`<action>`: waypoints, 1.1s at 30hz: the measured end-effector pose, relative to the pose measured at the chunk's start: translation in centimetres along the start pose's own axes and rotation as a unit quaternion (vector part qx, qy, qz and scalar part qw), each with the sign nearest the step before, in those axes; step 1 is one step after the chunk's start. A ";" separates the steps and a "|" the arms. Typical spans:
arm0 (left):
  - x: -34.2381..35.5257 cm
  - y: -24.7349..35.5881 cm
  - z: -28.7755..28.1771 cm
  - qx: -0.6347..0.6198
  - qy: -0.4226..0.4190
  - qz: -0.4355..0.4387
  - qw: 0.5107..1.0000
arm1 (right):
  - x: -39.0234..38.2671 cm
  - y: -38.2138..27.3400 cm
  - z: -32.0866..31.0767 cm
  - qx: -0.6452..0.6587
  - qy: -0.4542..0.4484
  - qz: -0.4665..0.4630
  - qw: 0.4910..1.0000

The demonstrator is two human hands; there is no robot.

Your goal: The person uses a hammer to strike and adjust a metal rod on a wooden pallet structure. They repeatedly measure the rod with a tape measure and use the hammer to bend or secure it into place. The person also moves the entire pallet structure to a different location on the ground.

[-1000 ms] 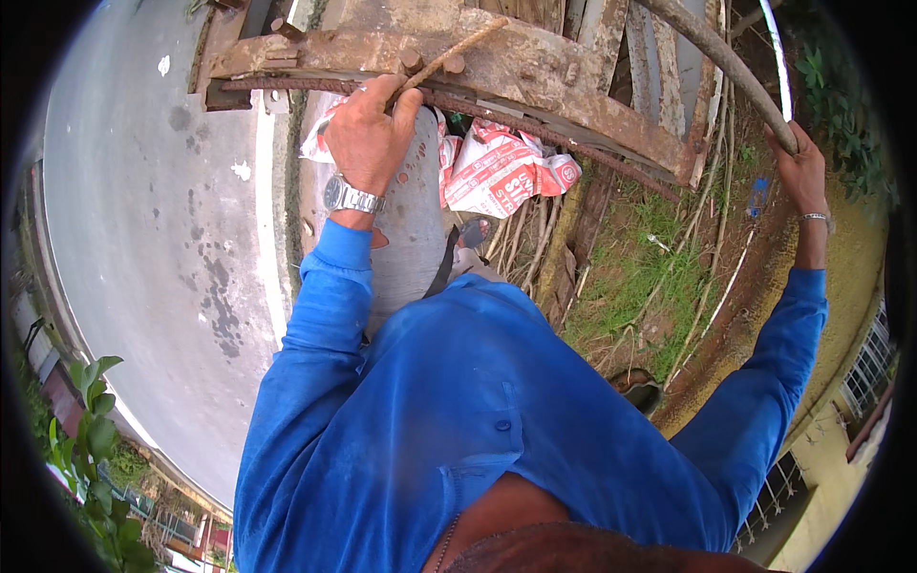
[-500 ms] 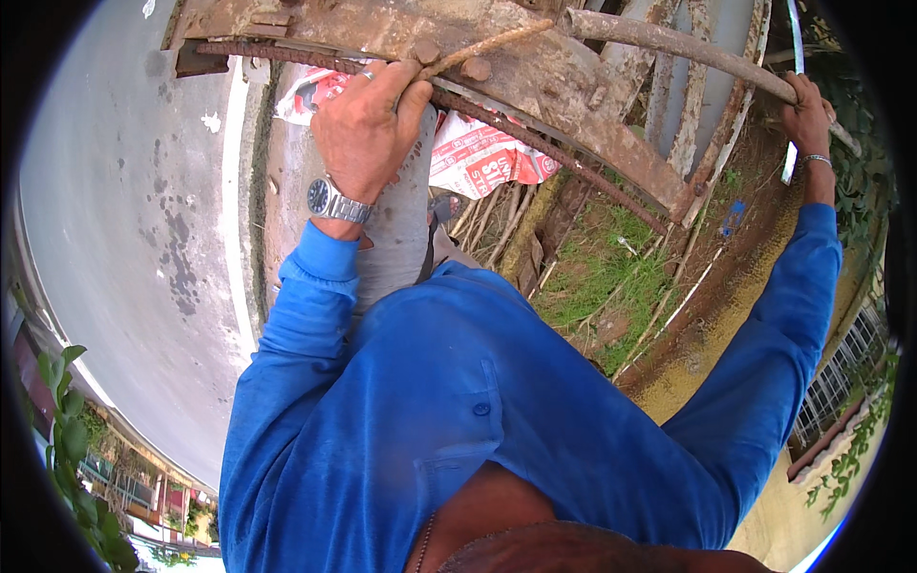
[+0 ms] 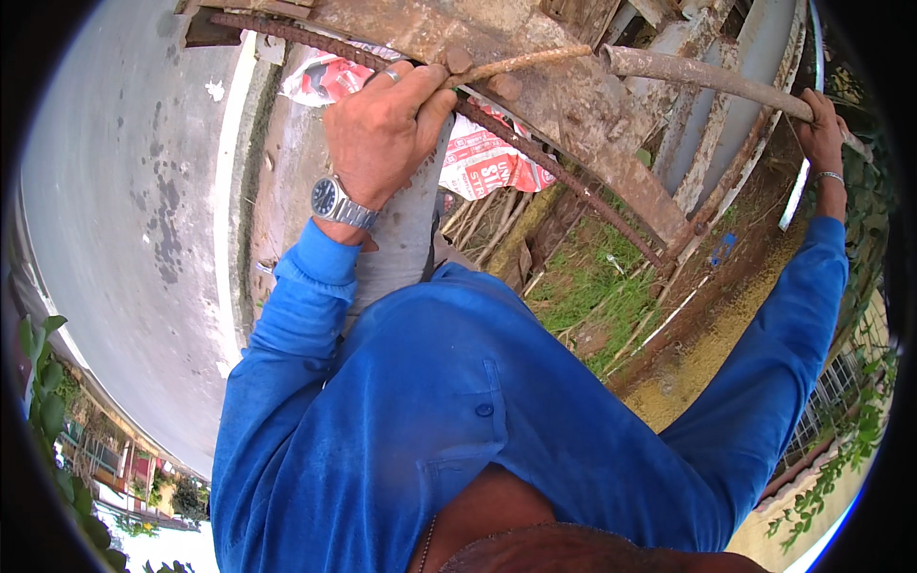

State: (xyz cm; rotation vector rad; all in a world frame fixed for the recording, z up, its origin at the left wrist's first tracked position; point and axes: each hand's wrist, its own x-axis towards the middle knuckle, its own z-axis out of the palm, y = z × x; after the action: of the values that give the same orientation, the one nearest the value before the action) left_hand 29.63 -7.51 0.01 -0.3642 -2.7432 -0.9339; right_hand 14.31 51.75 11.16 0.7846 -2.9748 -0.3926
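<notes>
Gripping the rusty pipe near its right end, the right hand likely gains leverage over its length, slanted across the steel frame; the left hand curls around the thin rod beside two bolts, apparently steadying it; whether it also clasps the ribbed rebar is unclear.

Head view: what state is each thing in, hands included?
Left hand: fingers closed on the thin rod
Right hand: fingers wrapped around the pipe
Thin rod: rusty, held, lying across the beam
Pipe: held, slightly curved
Beam: rusty
Ribbed bar: rusty
Red-and-white sack: crumpled
Wristwatch: worn on the left wrist
</notes>
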 end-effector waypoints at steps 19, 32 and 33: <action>0.3 0.1 -0.1 0.006 -0.008 0.002 1.000 | 0.9 1.6 3.3 0.030 -0.078 -0.004 0.997; 0.3 0.0 0.0 -0.008 0.008 0.013 1.000 | 3.6 -6.3 2.1 0.034 -0.096 -0.017 0.995; 0.3 0.1 -0.1 -0.003 0.006 0.013 1.000 | 3.7 -6.2 2.1 0.038 -0.098 -0.021 0.994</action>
State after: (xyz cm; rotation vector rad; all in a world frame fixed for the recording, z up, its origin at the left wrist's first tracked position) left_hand 29.37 -7.43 0.19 -0.3924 -2.7182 -0.9356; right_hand 13.87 45.20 7.41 0.8657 -3.1773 -0.3818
